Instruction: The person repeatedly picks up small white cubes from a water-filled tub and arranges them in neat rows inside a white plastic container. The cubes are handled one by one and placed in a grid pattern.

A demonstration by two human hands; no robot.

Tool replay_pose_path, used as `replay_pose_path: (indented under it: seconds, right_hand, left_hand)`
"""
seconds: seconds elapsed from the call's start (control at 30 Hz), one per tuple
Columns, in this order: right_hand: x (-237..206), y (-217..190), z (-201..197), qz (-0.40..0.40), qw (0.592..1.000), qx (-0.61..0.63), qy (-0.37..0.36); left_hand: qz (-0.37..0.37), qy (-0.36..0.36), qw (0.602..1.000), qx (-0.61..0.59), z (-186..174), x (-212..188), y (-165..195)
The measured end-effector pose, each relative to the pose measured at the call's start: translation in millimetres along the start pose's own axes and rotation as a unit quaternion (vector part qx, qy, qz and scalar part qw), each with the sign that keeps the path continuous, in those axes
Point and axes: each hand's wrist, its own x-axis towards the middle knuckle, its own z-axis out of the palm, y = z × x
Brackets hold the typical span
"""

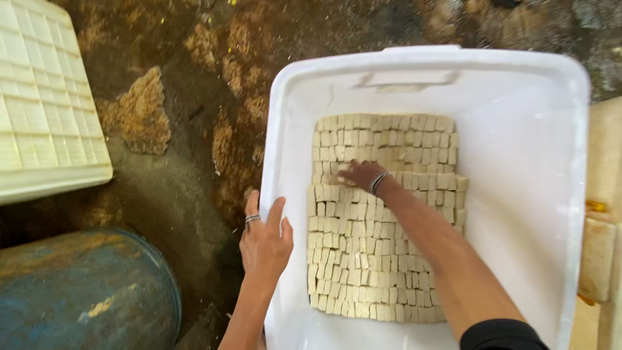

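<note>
Pale cubes (382, 259) are lying packed in rows on the bottom of a white plastic tub (525, 129). Right hand (363, 175) is resting flat and open on the upper rows, gripping nothing. Left hand (264, 241) is clasping the tub's left rim. White gridded tray (39, 123) and blue barrel (84, 291) are sitting well apart on the left.

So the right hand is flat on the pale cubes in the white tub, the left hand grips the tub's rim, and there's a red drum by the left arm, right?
Not quite: the drum is blue, with worn patches, not red. The head view shows it. The rest holds: the right hand lies flat on the pale cubes in the white tub, and the left hand grips the tub's rim.
</note>
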Motion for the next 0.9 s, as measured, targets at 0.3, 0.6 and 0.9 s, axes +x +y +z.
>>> replay_pose_path:
  seconds: [0.3, 0.6, 0.9]
  right_hand:
    - [9.1, -31.2, 18.5, 0.069, 0.997, 0.018, -0.018]
    - [-20.2, -35.8, -6.9, 0.089, 0.993, 0.072, -0.010]
    - [-315.4, 50.8, -32.6, -0.014, 0.846, 0.362, 0.391]
  left_hand:
    - [0.009, 0.009, 0.999, -0.044, -3.2, 5.1, 3.4]
    - [0.000, 0.002, 1.000, 0.030, 1.5, 2.2, -5.9]
    - [0.001, 0.055, 0.998, -0.007, -21.5, -25.5, 25.5]
